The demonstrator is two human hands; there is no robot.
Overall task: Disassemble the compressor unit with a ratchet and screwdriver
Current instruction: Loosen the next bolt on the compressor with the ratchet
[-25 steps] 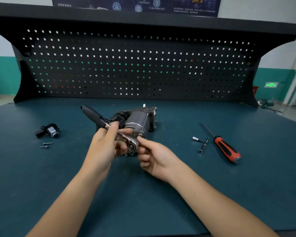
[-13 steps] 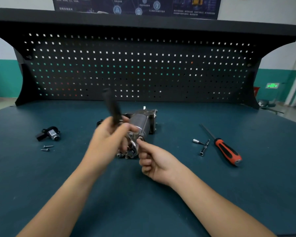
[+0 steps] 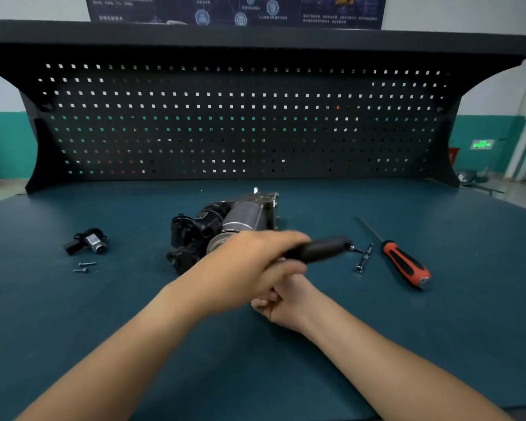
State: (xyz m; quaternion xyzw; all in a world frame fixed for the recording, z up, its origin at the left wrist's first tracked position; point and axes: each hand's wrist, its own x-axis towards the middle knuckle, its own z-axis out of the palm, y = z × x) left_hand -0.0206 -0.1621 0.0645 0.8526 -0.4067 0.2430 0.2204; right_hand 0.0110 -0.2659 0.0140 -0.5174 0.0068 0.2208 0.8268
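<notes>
Compressor (image 3: 234,220) sat mid-way along the bench (image 3: 104,329), just beyond the hands. Left hand (image 3: 249,265) clenched the ratchet (image 3: 319,249) handle, pointing right (head hidden). Right hand (image 3: 283,302) curled beneath; its hold could not be told. Step judged: loosening at the near end. Next move called for a steady, square swing.

I see the left hand (image 3: 249,262), blurred, wrapped around the black handle of the ratchet (image 3: 319,249), which points out to the right just in front of the compressor (image 3: 234,220). The right hand (image 3: 281,299) sits tucked under the left with its fingers curled; I cannot tell whether it holds anything. On the green bench (image 3: 73,329), the screwdriver (image 3: 403,262) lies to the right, with a small metal bar (image 3: 363,258) just beside it. To the left lie a small black part (image 3: 87,241) and two screws (image 3: 84,266).
</notes>
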